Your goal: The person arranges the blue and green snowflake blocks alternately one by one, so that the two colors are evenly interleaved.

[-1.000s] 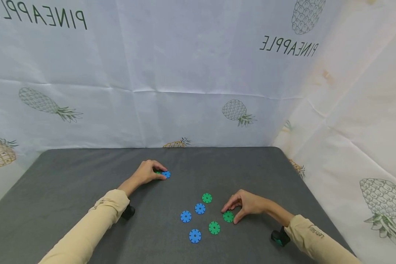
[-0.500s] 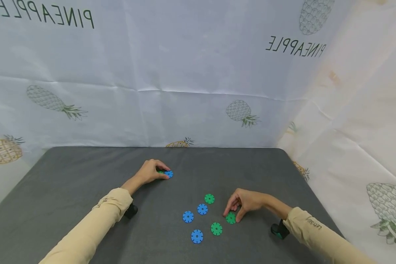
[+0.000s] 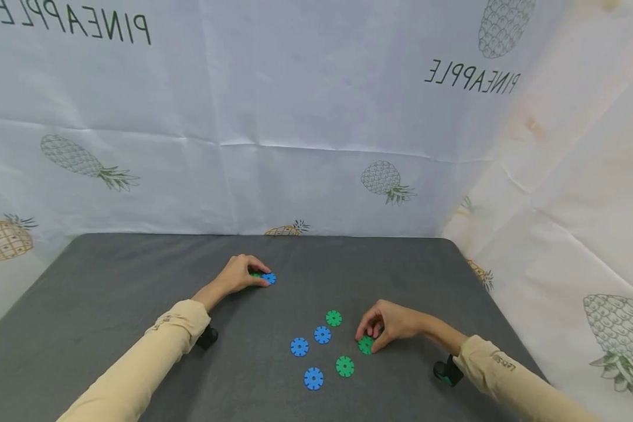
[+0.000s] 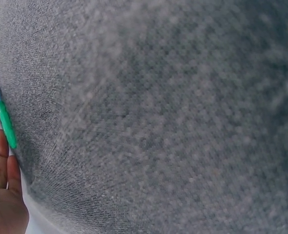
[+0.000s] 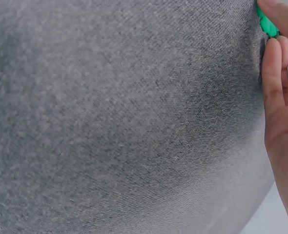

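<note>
In the head view the left hand [image 3: 238, 274] pinches a blue notched disc [image 3: 269, 278] between thumb and fingers, with a green disc [image 3: 255, 274] partly hidden under the hand beside it. The left wrist view shows the green disc [image 4: 6, 122] edge-on near the fingers, joined to or touching the blue one; which, I cannot tell. Nearer the front, the right hand [image 3: 395, 321] pinches a green disc [image 3: 366, 344] between thumb and fingers. That disc [image 5: 268, 23] shows at the top right of the right wrist view, partly covered by the thumb.
On the grey table [image 3: 137, 281] left of the right hand lie two green discs [image 3: 334, 318] [image 3: 345, 366] and several blue discs, one of them [image 3: 313, 378] closest to the front. A white pineapple-print cloth [image 3: 295, 88] hangs behind the table and along its right side.
The right hand's thumb and fingers have closed on the green disc, which sits slightly higher and tilted. The left hand keeps its pinch on the blue disc.
</note>
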Demonstrator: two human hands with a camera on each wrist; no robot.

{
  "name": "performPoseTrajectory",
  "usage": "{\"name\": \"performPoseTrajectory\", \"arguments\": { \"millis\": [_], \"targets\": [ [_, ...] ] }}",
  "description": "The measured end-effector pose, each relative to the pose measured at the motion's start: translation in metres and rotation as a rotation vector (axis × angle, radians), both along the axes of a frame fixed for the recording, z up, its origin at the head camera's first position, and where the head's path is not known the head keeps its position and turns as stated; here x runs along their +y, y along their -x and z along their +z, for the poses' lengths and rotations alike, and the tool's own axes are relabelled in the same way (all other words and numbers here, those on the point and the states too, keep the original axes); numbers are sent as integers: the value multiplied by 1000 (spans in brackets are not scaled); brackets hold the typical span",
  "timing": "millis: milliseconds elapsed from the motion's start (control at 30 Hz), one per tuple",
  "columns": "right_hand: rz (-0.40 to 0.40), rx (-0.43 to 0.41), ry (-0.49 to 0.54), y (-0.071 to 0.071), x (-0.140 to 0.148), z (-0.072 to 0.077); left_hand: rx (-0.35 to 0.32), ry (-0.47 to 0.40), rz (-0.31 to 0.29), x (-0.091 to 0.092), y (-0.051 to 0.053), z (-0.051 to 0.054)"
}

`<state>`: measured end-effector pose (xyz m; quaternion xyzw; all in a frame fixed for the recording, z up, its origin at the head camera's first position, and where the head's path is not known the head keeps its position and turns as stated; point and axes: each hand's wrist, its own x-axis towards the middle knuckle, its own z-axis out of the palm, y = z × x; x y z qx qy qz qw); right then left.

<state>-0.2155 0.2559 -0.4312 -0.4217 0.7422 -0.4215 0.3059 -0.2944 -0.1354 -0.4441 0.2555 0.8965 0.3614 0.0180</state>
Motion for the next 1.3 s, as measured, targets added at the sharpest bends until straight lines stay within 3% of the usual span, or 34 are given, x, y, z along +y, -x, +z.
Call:
{"name": "performPoseTrajectory", "arguments": {
  "millis": [267,500,600,800,1000,1133,1300],
  "targets": [
    [-50,-30,-35,-4,-1,4,15,1,-1,-2,0,1],
    [-71,178,-58,-9,-7,6,5,-1,3,-3,0,0],
    [-63,224,-46,-11,-9,6,4,1,4,-4,0,0],
    [-91,146,-13,-12,-6,5,7,8,7,-4,0,0],
    [-133,50,90,-10,4,-4,3,5,-18,-2,0,2],
    [-152,70,108,-10,7,-9,-11,1,-7,0,-1,3],
    [-176,169,-4,-9,3,-6,-18,3,4,0,-1,3]
  ]
}}
